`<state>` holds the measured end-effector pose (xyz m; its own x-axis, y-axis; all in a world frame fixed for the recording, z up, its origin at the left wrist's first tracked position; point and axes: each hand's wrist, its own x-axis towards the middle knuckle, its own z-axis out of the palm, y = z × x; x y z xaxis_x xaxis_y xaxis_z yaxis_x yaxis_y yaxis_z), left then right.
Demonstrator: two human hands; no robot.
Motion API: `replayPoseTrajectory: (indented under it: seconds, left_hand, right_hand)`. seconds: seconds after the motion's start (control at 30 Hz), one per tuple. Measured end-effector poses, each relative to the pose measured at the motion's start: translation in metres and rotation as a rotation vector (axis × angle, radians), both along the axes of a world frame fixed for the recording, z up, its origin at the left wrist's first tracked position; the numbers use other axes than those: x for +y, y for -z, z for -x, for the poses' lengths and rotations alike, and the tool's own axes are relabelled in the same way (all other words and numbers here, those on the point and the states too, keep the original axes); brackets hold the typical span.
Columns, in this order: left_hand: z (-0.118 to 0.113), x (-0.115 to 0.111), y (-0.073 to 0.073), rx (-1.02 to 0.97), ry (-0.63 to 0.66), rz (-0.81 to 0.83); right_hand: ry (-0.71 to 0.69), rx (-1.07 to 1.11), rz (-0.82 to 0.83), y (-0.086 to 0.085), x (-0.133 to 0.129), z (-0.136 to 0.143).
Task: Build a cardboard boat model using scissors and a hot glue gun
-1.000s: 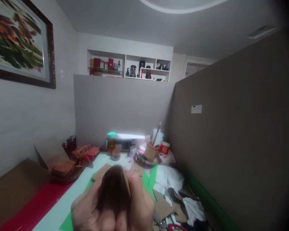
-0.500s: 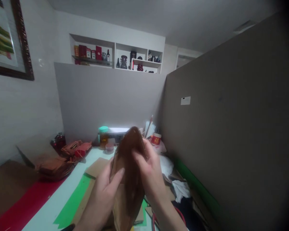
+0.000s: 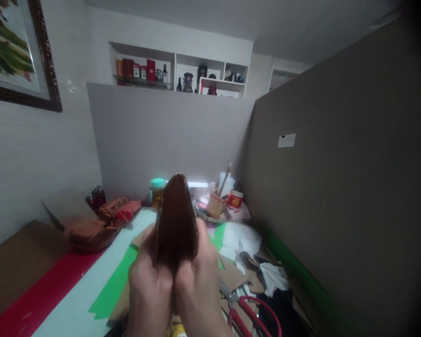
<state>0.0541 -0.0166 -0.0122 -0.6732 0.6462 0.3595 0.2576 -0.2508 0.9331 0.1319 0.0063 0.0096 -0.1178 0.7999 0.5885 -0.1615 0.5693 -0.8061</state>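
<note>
As the left hand (image 3: 148, 276) and the right hand (image 3: 200, 276) clamp the brown pouch (image 3: 176, 217) from either side, up it points, held above the near middle of the worktop (image 3: 65, 302)! Red-handled scissors (image 3: 233, 298) lie just right of the hands, a crumpled white scrap (image 3: 274, 278) beyond them, green sheet (image 3: 114, 283) to the left, and a teal-lidded jar (image 3: 157, 183) at the far end.

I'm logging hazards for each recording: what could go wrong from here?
The brown piece, held between the left hand and right hand, might bend if squeezed unevenly. If the right hand dropped lower, it could perhaps brush the red-handled scissors lying to its right.
</note>
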Motion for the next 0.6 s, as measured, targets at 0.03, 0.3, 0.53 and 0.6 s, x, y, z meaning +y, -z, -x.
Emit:
replayPoseTrajectory:
  seconds: [0.03,0.3,0.53,0.6]
  left_hand:
    - [-0.001,0.0,0.002,-0.008,-0.019,0.004]
    - [-0.01,0.014,-0.004,-0.18,0.255,-0.002]
    - [-0.016,0.009,-0.009,-0.637,0.543,-0.096]
    - [-0.01,0.011,-0.009,-0.634,0.485,-0.082]
  right_hand:
    - [0.002,0.018,0.012,0.001,-0.001,0.002]
    - [-0.147,0.061,0.195,-0.005,0.033,-0.011]
    - [-0.212,0.124,0.248,-0.009,0.036,-0.021]
    - [-0.216,0.125,0.257,-0.005,0.033,-0.013]
